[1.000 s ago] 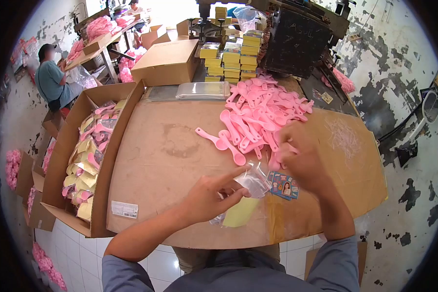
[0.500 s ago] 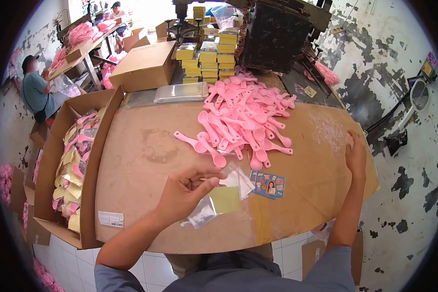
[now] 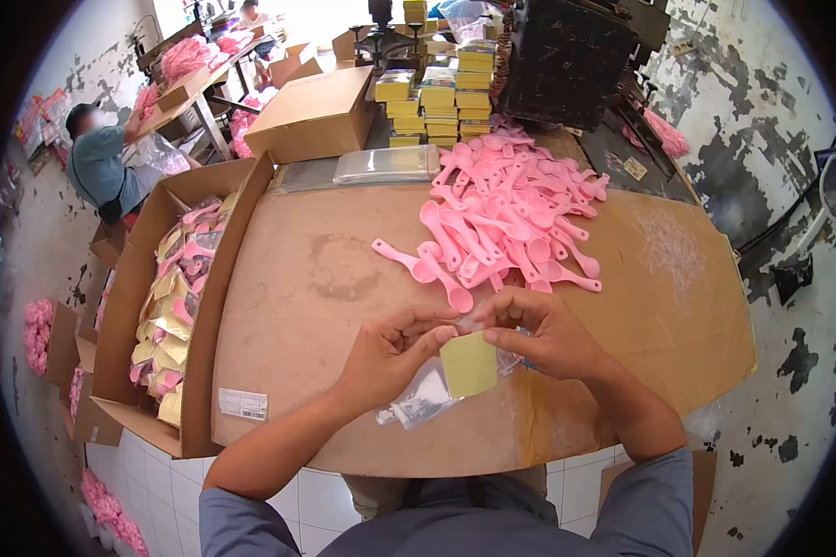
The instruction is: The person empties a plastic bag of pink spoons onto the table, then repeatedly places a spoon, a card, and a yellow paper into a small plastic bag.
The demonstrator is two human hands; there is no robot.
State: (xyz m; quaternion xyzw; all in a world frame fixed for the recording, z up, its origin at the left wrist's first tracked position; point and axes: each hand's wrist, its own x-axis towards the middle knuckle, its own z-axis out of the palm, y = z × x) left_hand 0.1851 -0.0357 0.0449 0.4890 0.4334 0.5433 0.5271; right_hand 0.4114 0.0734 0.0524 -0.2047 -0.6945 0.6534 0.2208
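My left hand and my right hand meet in front of me, fingers pinched at the top edge of a small clear plastic bag. A pale yellow-green card shows between them, with clear film spreading below it to the left. Just beyond my fingertips lies a heap of pink plastic spoons. Blue printed cards are mostly hidden behind my right hand.
On the left stands a long cardboard box of bagged spoons and yellow cards. Clear plastic sleeves lie at the back, near stacked yellow-edged cards. Thin clear strips lie on the right. A person sits at far left.
My right hand has come from the clear strips at the right to join my left at the bag. The card now sits upright between both hands, and the camera view has shifted.
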